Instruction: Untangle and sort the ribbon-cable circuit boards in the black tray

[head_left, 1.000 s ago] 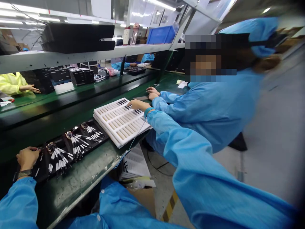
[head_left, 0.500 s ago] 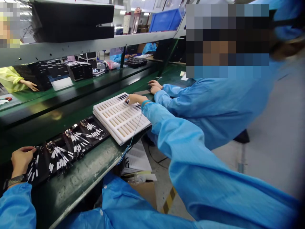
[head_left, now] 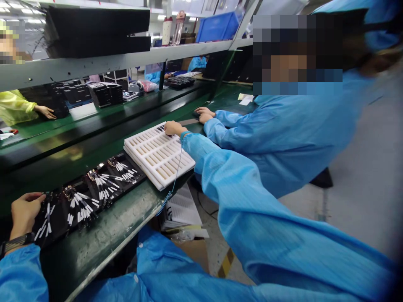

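My right hand (head_left: 173, 127) reaches out to the far corner of a stack of white slotted trays (head_left: 157, 157), fingers curled down over its edge. A blue coiled wrist strap cord (head_left: 171, 184) hangs from that wrist across the trays. My left hand (head_left: 23, 212), with a watch on the wrist, curls over the left end of a black tray (head_left: 126, 184) holding several bundles of small white-tipped parts (head_left: 100, 188). Both trays lie on the green workbench (head_left: 103, 237).
A co-worker in blue sits close on my right, hands (head_left: 204, 114) on the bench just past the white trays. A green conveyor (head_left: 94, 126) runs behind, with black boxes (head_left: 103, 94) beyond. A person's yellow sleeve (head_left: 15, 107) shows at far left. A shelf (head_left: 126, 58) hangs overhead.
My right hand slid from the middle of the white trays' far side toward their far corner. My left hand shifted slightly along the black tray's end.
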Demonstrator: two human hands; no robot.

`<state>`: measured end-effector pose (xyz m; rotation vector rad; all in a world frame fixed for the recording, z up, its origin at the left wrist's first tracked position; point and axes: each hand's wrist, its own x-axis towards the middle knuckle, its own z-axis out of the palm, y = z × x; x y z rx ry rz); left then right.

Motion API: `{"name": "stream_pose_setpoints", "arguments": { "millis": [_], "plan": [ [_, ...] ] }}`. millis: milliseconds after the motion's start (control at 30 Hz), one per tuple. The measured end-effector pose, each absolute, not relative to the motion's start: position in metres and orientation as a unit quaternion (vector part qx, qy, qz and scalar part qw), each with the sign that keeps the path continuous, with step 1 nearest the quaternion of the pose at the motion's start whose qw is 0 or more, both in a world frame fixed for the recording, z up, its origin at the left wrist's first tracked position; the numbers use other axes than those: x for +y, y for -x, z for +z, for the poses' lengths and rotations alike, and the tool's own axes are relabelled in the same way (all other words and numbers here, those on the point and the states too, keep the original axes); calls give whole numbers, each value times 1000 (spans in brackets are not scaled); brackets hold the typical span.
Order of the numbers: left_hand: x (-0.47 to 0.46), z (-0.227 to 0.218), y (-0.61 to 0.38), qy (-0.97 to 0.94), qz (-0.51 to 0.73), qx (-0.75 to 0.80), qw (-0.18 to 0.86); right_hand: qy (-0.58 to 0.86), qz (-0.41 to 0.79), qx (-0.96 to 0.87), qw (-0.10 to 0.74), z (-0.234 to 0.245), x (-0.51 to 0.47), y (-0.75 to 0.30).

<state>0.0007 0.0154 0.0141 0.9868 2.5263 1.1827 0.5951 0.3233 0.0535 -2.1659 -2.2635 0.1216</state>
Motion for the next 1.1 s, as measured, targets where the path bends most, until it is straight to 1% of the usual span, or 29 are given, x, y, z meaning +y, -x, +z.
{"name": "stream_pose_setpoints", "arguments": {
  "millis": [167,433,633,800,1100],
  "plan": [
    [8,36,-19,-277,438,846,129,731,35,-681,17,46,318,-591],
    [1,50,-33,-260,452,842,138,746,36,-664,-3,51,313,-603],
    [1,52,-40,-262,454,840,144,745,22,-666,-1,50,307,-598],
    [-3,46,-35,-260,455,839,146,740,11,-672,9,48,305,-594],
    [-5,42,-29,-248,477,830,150,759,14,-649,41,59,312,-594]
  ]
}}
